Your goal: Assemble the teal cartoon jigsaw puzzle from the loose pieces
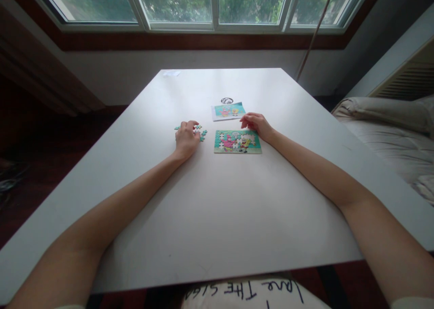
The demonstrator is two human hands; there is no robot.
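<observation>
My left hand (186, 141) is over a loose pile of jigsaw pieces (203, 133), mostly teal. Its thumb and forefinger are apart, with pieces showing between them; the other fingers are partly hidden. A partly filled jigsaw puzzle (226, 142), with a pink figure and a yellow figure on teal, lies flat to the right of the pile. White gaps show in its middle and upper right. At the puzzle's upper right corner rests my right hand (258, 124), fingers curled together; whether a piece is between the fingertips cannot be made out. Behind the puzzle is a creased picture sheet (226, 113) with the same figures.
A small round dark-rimmed item (227, 100) lies beyond the sheet on the white table (217, 200). Something clear or whitish (171, 73) is at the far left corner. A thin stick (313, 38) leans by the window, and a pale cushioned seat (376, 133) stands at right.
</observation>
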